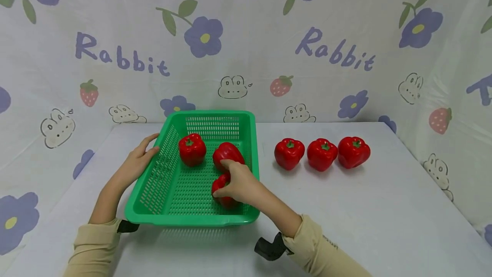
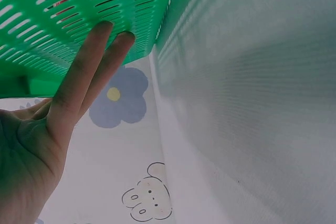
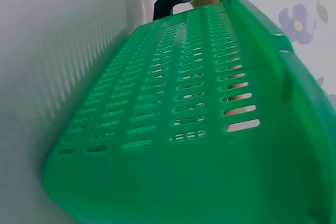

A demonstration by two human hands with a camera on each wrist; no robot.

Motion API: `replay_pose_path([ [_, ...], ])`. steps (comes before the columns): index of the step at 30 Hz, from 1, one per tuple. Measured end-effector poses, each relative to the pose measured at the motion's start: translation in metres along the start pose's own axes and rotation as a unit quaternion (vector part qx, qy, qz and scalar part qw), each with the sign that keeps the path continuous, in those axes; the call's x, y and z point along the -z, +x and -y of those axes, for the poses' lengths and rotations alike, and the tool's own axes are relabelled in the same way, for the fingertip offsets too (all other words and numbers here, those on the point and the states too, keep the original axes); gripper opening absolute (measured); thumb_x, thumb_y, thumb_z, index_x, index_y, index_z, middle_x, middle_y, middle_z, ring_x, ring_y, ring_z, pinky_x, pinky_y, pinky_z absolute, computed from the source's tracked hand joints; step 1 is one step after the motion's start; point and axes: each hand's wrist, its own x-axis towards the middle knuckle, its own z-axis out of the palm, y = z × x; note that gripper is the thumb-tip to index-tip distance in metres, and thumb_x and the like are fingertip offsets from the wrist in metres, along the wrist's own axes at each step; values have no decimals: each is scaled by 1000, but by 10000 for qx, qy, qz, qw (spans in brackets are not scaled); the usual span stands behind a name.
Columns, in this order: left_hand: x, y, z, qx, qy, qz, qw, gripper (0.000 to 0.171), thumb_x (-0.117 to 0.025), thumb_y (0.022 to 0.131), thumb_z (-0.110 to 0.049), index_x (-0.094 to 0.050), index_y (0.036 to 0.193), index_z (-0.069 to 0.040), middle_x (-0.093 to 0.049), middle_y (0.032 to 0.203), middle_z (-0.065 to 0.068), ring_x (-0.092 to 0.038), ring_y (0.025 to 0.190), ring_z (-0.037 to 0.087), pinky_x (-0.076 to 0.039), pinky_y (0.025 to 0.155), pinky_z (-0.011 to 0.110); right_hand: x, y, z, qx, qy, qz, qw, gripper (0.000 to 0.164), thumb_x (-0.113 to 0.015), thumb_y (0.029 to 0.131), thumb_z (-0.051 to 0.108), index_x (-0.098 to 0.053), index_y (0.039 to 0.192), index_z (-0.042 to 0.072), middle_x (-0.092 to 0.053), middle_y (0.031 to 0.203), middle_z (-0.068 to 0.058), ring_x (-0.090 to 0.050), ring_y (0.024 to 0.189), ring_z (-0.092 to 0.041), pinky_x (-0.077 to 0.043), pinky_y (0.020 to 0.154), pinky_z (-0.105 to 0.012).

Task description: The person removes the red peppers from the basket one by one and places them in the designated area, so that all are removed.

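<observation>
A green plastic basket (image 1: 192, 220) with slotted walls sits on the table and contains three red bell peppers. My right hand (image 1: 244, 183) reaches over its right side and holds the near bell pepper (image 1: 220, 182), thumb on the left and a finger behind. Just beyond those fingers lies a second bell pepper (image 1: 227, 152); a third bell pepper (image 1: 192, 151) stands farther left. My left hand (image 1: 134, 163) is at the basket's left side. In the left wrist view its straight fingers (image 2: 84, 72) touch the outer slotted wall. The basket hides my right hand in the right wrist view.
To the right of the basket, a row of three more red bell peppers, left (image 1: 289, 154), middle (image 1: 322, 154) and right (image 1: 353, 152), stands on the white table (image 1: 346, 217). A patterned cloth (image 1: 246, 46) hangs behind the table.
</observation>
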Motion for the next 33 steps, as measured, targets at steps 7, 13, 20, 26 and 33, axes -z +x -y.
replay_pose_path([
  [7, 0, 0, 0, -11, 17, -6, 10000, 61, -33, 106, -43, -14, 158, -18, -58, 128, 32, -67, 89, 21, -51, 77, 33, -1, -1, 1, -160, -104, -2, 9998, 80, -83, 77, 11, -40, 144, -5, -57, 135, -21, -53, 122, -35, -55, 88, -51],
  [13, 0, 0, -1, -35, 112, -32, 9999, 60, -32, 106, -42, -15, 158, -16, -57, 129, 31, -67, 94, 23, -50, 83, 37, -1, -1, 3, -86, -334, 98, 9994, 76, -82, 77, 6, -43, 141, -8, -61, 128, -21, -57, 115, -33, -57, 85, -48],
  [20, 1, 1, -3, -46, 123, -31, 9999, 60, -33, 106, -40, -16, 158, -14, -58, 128, 30, -67, 93, 22, -50, 83, 38, -2, -2, 3, 39, -359, -15, 9993, 70, -81, 76, 3, -49, 137, -8, -61, 128, -20, -57, 114, -33, -57, 84, -47],
  [26, 1, -1, -3, -36, 73, -26, 10000, 60, -33, 106, -41, -16, 158, -15, -59, 127, 30, -67, 92, 21, -50, 80, 34, 0, -2, 2, 174, -190, -17, 9997, 67, -81, 77, 4, -51, 135, -7, -59, 133, -21, -56, 118, -33, -57, 85, -48],
  [33, 1, 0, -1, 8, 62, -45, 10000, 60, -33, 106, -42, -16, 158, -17, -59, 127, 30, -67, 92, 21, -50, 80, 33, -1, -2, 1, 250, -200, 26, 9995, 66, -81, 77, 3, -52, 135, -7, -59, 134, -20, -56, 117, -32, -57, 85, -46],
])
